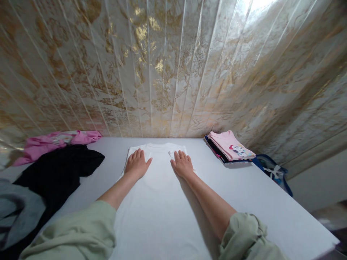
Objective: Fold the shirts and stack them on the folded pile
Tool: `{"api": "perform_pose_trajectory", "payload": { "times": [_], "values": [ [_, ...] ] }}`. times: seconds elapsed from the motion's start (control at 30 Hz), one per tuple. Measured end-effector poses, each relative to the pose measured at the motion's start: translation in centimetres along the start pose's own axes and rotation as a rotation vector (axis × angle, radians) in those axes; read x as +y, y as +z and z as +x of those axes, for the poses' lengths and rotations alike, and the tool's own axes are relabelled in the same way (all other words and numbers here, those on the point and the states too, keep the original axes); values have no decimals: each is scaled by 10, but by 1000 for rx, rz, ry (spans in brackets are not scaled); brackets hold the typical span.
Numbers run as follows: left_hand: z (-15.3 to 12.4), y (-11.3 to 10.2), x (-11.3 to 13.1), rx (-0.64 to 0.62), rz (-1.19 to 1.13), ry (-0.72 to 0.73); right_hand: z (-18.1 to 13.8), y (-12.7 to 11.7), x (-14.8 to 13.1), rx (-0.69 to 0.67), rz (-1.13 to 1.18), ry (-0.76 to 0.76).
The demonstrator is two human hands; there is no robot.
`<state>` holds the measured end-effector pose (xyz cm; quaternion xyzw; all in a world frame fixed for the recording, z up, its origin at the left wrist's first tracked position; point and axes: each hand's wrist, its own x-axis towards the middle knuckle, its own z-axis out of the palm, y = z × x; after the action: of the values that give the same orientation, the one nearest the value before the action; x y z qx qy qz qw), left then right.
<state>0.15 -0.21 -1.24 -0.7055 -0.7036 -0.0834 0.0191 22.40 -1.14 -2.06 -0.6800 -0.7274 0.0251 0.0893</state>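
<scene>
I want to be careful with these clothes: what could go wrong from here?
The left hand and right hand lie on the white fabric shirt; sliding might wrinkle it. The folded garment stack, light pink on top, sits at the edge of the white table; a bump might topple it.

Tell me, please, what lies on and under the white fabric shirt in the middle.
On the white fabric shirt rest the bare left hand and bare right hand, near its far end. The white tabletop shows beside it; whatever lies beneath is covered.
</scene>
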Motion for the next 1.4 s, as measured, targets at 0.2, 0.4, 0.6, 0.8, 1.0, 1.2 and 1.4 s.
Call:
{"api": "perform_pose_trajectory", "payload": {
  "times": [0.2,0.4,0.6,0.8,1.0,1.2,1.4],
  "values": [
    [-2,7,-9,-36,18,-5,-2,-2,1,-1,9,46],
    [1,10,-9,-17,17,-13,-2,-6,9,-42,-11,24],
    [3,15,-11,2,35,-1,-1,-9,10,-36,-6,30],
    [2,12,-8,-7,55,-9,0,-11,-11,106,-17,-114],
    [0,7,-6,-21,53,-9,9,-11,-10,108,-51,13],
    [0,9,-7,-5,41,-9,-5,-22,-6,41,-88,-36],
    [0,8,-6,-3,48,-4,-14,-32,-3,-49,-175,-39]
  ]
}}
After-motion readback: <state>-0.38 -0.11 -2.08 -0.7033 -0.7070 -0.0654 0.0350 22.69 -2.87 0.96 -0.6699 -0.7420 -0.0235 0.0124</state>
